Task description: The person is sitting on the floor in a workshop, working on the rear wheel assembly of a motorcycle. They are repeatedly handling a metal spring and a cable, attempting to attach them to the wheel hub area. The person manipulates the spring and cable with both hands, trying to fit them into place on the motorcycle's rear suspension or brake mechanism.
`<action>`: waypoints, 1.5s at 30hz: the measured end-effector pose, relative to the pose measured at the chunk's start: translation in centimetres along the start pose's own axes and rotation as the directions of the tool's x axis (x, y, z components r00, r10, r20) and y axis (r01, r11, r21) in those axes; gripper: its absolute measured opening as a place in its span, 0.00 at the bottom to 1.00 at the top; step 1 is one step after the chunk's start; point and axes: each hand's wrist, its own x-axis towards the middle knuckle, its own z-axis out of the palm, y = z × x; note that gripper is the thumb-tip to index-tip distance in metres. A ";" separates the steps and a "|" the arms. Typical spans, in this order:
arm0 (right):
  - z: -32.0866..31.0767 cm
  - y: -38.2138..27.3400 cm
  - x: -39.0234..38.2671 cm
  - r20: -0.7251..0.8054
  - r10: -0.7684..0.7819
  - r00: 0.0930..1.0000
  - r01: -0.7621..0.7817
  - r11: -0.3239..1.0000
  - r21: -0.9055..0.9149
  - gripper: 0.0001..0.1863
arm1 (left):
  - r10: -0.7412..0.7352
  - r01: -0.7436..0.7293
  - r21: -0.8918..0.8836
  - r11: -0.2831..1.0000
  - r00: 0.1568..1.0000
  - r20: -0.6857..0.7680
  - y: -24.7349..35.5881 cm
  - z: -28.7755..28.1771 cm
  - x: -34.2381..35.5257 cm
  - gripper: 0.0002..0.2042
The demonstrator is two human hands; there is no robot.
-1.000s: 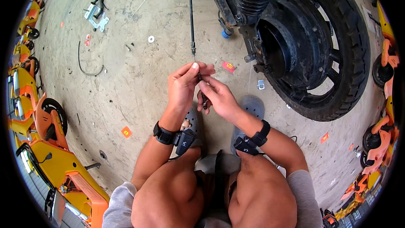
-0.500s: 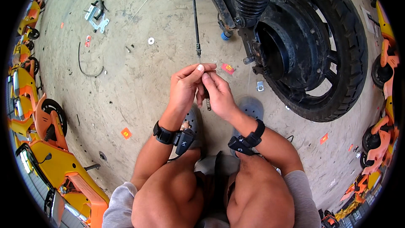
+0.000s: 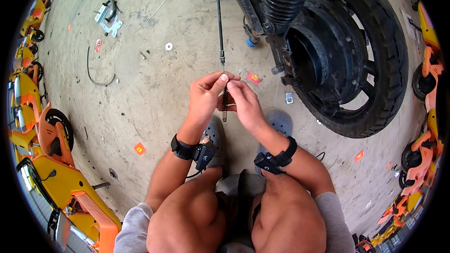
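A black brake cable (image 3: pixel 219 23) runs down from the top of the view to a threaded metal end fitting (image 3: pixel 222 57). From that fitting a thin bare wire continues to my fingertips. My left hand (image 3: pixel 206 91) is closed, pinching the cable's wire between thumb and forefinger. Right beside it, my right hand (image 3: pixel 243 100) is closed with thumb and fingers on the upper part of a dark coil spring (image 3: pixel 225 107). The spring points down toward me, its lower coils showing between my hands. The fingertips of both hands nearly touch, and they hide where wire and spring meet.
A black wheel (image 3: pixel 347 65) with its hub and a coil shock absorber (image 3: pixel 287 0) stands to the right. On the floor lie a metal bracket (image 3: pixel 108 21), a washer (image 3: pixel 168 46), a curved black tube (image 3: pixel 90 70) and a small metal clip (image 3: pixel 288 98). Orange-yellow scooters (image 3: pixel 70 192) line both sides.
The spring has straightened and more of its length shows below my right fingers. Both hands stay close together at the cable end; the whole view has shifted slightly.
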 end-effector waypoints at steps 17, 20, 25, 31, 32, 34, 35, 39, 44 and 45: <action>-0.9 0.1 1.1 0.073 -0.001 0.997 -0.009 0.991 0.132 0.11 | 0.218 -0.214 0.055 0.975 0.972 -0.085 -1.2 0.5 -0.2 0.10; -1.1 -0.2 1.3 0.070 -0.038 0.997 0.028 0.989 0.144 0.13 | 0.113 -0.111 0.036 0.993 0.992 -0.049 -0.5 0.7 -0.2 0.10; -1.1 0.4 1.5 0.011 -0.138 0.990 0.137 0.986 0.093 0.11 | -0.010 0.017 -0.069 0.997 0.995 0.101 -0.1 -0.1 0.7 0.10; -1.2 0.3 1.5 -0.040 -0.167 0.985 0.170 0.981 0.094 0.08 | -0.128 0.145 -0.076 0.986 0.971 0.203 1.9 -0.1 2.3 0.12; -1.3 0.3 1.4 -0.052 -0.158 0.986 0.163 0.982 0.094 0.08 | -0.130 0.146 -0.063 0.987 0.968 0.216 1.7 0.0 2.5 0.13; -1.4 0.2 1.4 -0.069 -0.143 0.987 0.150 0.984 0.101 0.08 | -0.128 0.144 -0.059 0.988 0.968 0.217 1.5 0.0 2.6 0.13; -1.3 0.2 1.6 -0.054 -0.157 0.986 0.162 0.982 0.100 0.08 | -0.124 0.141 -0.073 0.987 0.970 0.209 1.4 0.0 2.7 0.13; -1.6 0.3 1.7 -0.041 -0.108 0.993 0.111 0.989 0.096 0.09 | -0.088 0.097 -0.043 0.994 0.980 0.180 0.6 0.2 2.8 0.12; -1.8 -1.0 0.0 0.051 0.121 0.991 -0.130 0.957 0.259 0.16 | -0.026 0.018 0.054 0.998 0.987 0.161 1.5 0.4 2.3 0.12; -2.0 -1.3 -0.4 0.098 0.129 0.987 -0.150 0.957 0.247 0.17 | -0.023 0.013 0.060 0.998 0.987 0.160 1.8 0.6 2.1 0.12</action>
